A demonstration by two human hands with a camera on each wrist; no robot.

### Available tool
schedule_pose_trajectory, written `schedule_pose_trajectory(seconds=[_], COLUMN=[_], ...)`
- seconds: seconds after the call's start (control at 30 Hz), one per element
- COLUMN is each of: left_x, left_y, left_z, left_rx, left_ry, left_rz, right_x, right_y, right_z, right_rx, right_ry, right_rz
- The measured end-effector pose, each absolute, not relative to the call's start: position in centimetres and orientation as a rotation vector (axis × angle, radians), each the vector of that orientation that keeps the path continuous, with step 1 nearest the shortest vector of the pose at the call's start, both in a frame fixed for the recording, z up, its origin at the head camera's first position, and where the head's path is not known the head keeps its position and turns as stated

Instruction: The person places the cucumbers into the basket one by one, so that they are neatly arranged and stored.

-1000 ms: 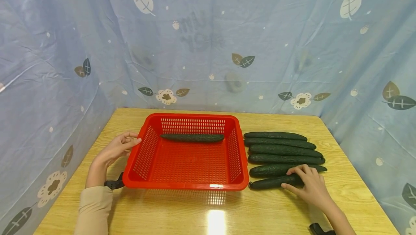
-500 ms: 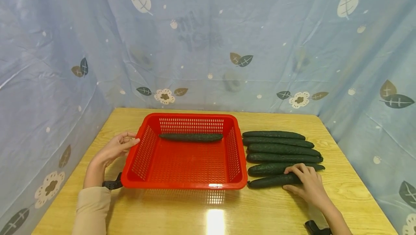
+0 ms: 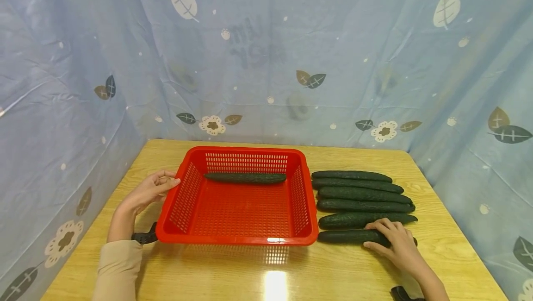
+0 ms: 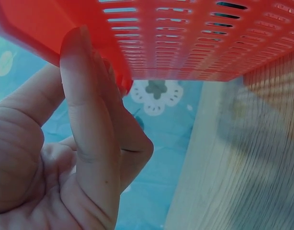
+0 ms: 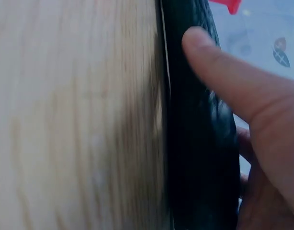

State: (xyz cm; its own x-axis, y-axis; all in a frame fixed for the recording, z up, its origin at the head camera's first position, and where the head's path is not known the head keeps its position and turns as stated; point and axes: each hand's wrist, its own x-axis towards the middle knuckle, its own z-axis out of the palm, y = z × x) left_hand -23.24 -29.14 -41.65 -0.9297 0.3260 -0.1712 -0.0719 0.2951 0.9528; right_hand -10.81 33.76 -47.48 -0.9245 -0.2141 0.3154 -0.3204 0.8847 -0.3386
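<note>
A red plastic basket (image 3: 250, 241) with slotted walls stands mid-table, one dark green cucumber (image 3: 245, 178) lying along its far wall. My left hand (image 3: 151, 191) pinches the basket's left rim; in the left wrist view its fingertips meet the red rim from outside. At the right, my right hand (image 3: 393, 243) grips the nearest cucumber (image 3: 341, 236) of a row, thumb on the near side and fingers over the far side. The right wrist view has this cucumber (image 5: 199, 158) lying low along the wood, the thumb pressed to its skin. The palm hides part of it.
Several more cucumbers (image 3: 362, 193) lie side by side right of the basket, their left ends near its wall. The wooden table (image 3: 216, 273) is bounded by a blue patterned curtain (image 3: 266, 60) at the back and both sides.
The gripped cucumber has shifted slightly toward the person and turned straighter, apart from its neighbour, with the right hand following. The left hand and basket stay in place.
</note>
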Motion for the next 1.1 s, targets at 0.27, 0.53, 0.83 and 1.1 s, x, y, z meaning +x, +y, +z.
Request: schedule_pose_trajectory(seconds=[0.27, 0.53, 0.83, 1.1], left_x=[-23.29, -23.24, -23.05, -23.17], left_y=[-28.99, -28.87, -28.82, -28.86], left_z=[-41.59, -41.43, -41.92, -41.5], left_rx=[0.234, 0.227, 0.225, 0.223], left_ry=[2.242, 2.264, 2.246, 2.264], left_rz=[1.669, 1.643, 1.659, 1.639], right_x=[-10.46, -10.57, -10.4, -10.92], right_y=[33.58, 33.46, 33.64, 33.34], right_z=[-47.51, -48.04, -48.16, -48.29], right_rx=[0.385, 0.387, 0.38, 0.42], right_ry=[-2.834, -2.767, -2.753, -2.701], right_rz=[0.582, 0.516, 0.461, 0.51])
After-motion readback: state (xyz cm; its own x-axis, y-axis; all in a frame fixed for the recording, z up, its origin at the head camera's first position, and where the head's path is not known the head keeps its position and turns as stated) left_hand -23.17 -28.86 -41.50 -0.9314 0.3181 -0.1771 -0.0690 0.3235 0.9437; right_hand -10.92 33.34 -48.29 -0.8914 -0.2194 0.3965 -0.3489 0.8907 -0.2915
